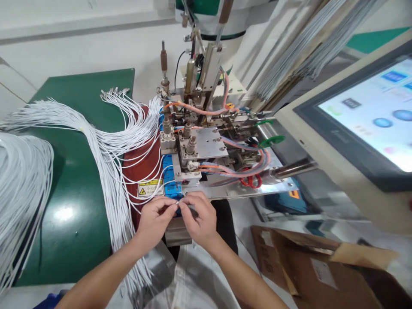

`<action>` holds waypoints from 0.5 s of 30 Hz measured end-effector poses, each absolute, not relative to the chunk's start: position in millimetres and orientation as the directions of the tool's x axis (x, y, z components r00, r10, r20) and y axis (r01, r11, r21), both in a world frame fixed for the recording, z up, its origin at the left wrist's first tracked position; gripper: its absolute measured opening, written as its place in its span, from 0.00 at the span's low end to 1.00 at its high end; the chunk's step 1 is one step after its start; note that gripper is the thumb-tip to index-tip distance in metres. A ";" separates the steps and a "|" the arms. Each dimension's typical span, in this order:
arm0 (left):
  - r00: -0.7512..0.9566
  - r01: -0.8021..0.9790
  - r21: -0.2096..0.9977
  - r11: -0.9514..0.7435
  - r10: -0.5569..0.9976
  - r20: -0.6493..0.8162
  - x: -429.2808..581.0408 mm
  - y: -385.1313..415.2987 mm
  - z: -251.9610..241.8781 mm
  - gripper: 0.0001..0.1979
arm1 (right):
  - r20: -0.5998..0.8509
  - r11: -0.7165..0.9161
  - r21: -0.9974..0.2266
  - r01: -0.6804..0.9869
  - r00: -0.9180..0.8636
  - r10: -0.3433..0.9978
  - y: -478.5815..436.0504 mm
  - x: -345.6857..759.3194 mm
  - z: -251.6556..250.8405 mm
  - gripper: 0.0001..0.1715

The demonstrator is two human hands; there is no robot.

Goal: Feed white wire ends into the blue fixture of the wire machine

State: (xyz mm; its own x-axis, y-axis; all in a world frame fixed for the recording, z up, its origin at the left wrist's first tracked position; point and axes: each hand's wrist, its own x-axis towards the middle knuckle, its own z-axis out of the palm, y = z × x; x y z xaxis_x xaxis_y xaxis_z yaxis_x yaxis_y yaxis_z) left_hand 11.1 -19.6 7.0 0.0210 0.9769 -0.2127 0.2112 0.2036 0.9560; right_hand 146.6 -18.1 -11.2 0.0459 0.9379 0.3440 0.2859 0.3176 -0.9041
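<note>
My left hand [159,216] and my right hand [199,216] meet fingertip to fingertip at the front edge of the machine. Both pinch a small pale piece between thumb and forefinger, seemingly the end of a white cable; the fingers hide most of it. Just behind the fingertips is a blue cable holder [170,174] on the machine's left side, with several white cables running into it. A large bundle of white cables [106,171] hangs over the table edge, left of my left hand. The metal machine [209,143] stands beyond my hands.
On the green table [74,244] lies another thick coil of white cables [22,184]. A yellow warning label [150,189] sits on a red-brown surface. Orange hoses [238,171] loop across the machine. A screen [370,116] stands at right, above an open cardboard box [309,274].
</note>
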 end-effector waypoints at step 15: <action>0.374 0.305 0.952 -0.043 0.924 -0.078 -6.9 -8.2 22.1 0.07 | -0.234 -0.324 -0.921 -0.215 -0.359 0.904 1.8 158.4 11.0 0.09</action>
State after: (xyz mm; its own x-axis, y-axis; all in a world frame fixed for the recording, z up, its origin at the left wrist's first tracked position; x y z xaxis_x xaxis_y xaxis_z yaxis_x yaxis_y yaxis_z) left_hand -6.9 -8.2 22.1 0.3739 0.9242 -0.0777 0.3045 -0.0432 0.9515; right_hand 158.4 1.8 11.0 -0.3586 0.9037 -0.2338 -0.2153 -0.3237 -0.9213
